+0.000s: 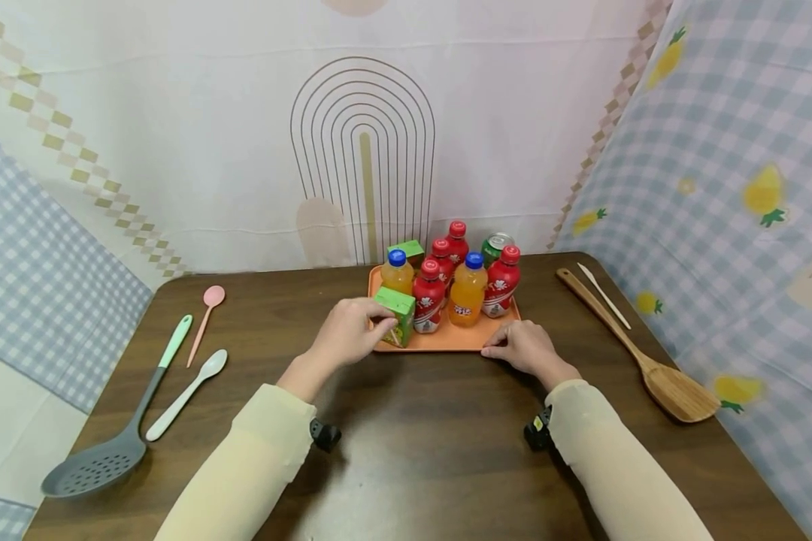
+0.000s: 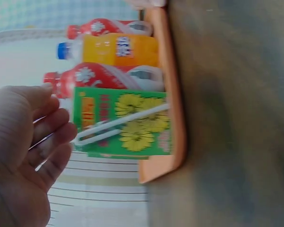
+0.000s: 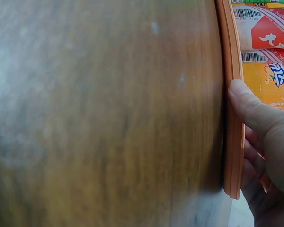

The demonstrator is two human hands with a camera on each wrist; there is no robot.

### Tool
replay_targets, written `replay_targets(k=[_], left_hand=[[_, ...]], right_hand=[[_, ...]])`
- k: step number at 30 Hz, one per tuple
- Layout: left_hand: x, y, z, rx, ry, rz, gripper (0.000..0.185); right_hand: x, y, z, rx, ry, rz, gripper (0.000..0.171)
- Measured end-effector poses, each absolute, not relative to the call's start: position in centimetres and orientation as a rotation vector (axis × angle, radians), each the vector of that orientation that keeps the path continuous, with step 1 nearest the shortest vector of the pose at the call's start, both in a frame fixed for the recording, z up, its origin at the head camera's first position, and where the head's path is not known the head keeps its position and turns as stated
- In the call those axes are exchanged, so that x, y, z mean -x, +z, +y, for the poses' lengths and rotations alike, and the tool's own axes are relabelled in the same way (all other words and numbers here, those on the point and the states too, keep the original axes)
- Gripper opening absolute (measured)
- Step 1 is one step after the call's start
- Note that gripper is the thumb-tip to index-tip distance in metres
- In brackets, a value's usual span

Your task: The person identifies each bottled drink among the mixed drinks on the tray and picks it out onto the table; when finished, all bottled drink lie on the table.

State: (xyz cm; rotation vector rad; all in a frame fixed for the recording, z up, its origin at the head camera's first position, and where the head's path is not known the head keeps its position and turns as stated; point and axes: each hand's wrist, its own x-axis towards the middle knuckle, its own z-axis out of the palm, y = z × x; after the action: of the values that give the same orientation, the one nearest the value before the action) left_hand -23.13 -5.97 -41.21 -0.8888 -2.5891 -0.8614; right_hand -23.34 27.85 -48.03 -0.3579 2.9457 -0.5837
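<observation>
An orange tray (image 1: 446, 342) holds several drinks. At its front left corner stands a green drink carton (image 1: 395, 302) with yellow flowers and a white straw (image 2: 111, 125) on its face. My left hand (image 1: 352, 330) is beside the carton's top, fingers loosely bent; in the left wrist view a small gap shows between thumb and fingers, with nothing gripped. My right hand (image 1: 524, 348) pinches the tray's front rim near the right corner, thumb (image 3: 248, 101) outside and fingers inside. Red bottles (image 1: 429, 297) and orange soda bottles (image 1: 468, 291) stand behind the carton.
A green can (image 1: 497, 246) and another green carton (image 1: 409, 250) are at the tray's back. On the left lie a slotted ladle (image 1: 101, 462), a white spoon (image 1: 189, 391) and a pink spoon (image 1: 207, 315). A wooden spatula (image 1: 649, 364) and a pale thin utensil (image 1: 605, 297) lie right.
</observation>
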Motion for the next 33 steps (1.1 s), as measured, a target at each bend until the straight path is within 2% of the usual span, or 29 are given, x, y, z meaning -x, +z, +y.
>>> replay_targets(k=[8, 18, 24, 33], left_hand=[[27.1, -38.8, -5.9, 0.729, -1.037, -2.489, 0.029], [31.1, -39.4, -5.1, 0.566, -1.354, -2.706, 0.055], [31.6, -39.7, -4.2, 0.549, -1.424, -2.743, 0.058], [31.7, -40.1, -4.0, 0.547, -1.427, -2.737, 0.051]], right_hand=[[23.1, -48.0, 27.9, 0.361, -0.593, 2.932, 0.009], [23.2, -47.8, 27.8, 0.359, -0.593, 2.934, 0.008], [23.2, -47.8, 28.1, 0.363, -0.604, 2.941, 0.008], [23.6, -48.1, 28.1, 0.390, -0.593, 2.930, 0.010]])
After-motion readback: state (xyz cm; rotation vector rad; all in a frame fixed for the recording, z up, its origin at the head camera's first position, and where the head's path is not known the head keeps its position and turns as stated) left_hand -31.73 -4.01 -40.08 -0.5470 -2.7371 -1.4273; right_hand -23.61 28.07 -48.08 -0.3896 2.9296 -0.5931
